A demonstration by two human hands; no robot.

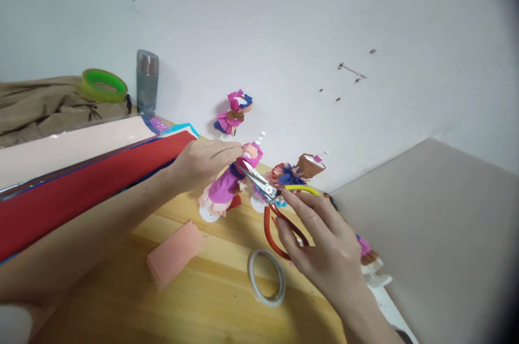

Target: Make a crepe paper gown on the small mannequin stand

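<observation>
My left hand (208, 157) grips the head end of a paper doll (224, 187), which has a magenta dress, a peach ruffled hem and white beads on top. The doll leans on a white round base on the table. In my right hand (324, 236) are scissors (270, 190) with one red and one yellow handle. Their blades point up and left, and the tips meet the doll's neck area; whether they touch the paper I cannot tell. Close behind the scissors stands a second paper doll (295, 171) with blue and peach ruffles and a brown top.
Folded pink paper (175, 255) and a roll of white tape (251, 273) lie on the wooden table (121, 301). Red and cream paper sheets (101, 182) stretch along the left. Behind are a green tape roll (104, 86), a metal flask (147, 84) and another paper doll (234, 114) by the wall.
</observation>
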